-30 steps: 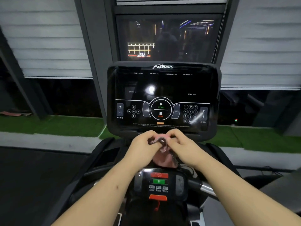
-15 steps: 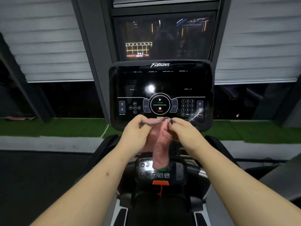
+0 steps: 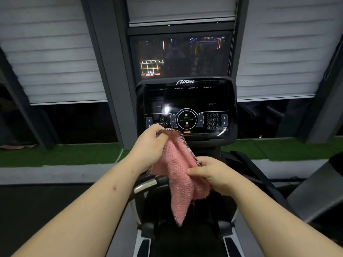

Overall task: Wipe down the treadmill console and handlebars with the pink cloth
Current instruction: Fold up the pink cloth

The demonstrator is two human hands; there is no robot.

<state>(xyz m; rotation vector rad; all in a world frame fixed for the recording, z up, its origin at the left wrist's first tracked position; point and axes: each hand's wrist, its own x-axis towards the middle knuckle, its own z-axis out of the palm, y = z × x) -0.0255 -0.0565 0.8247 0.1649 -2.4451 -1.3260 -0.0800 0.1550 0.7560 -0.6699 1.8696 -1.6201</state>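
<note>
The cloth [image 3: 179,171] hangs spread between both hands, just below the console [image 3: 185,99] and above the handlebar [image 3: 146,184]. The left grip [image 3: 148,149] pinches its top corner and the right grip [image 3: 213,175] pinches its side edge. Wiping seems not yet begun. Next, the cloth likely needs bunching into one hand and pressing flat on the console.

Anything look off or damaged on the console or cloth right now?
Nothing stands out. The pink cloth hangs between the left hand and right hand; the console looks intact, showing only a light reflection.
</note>
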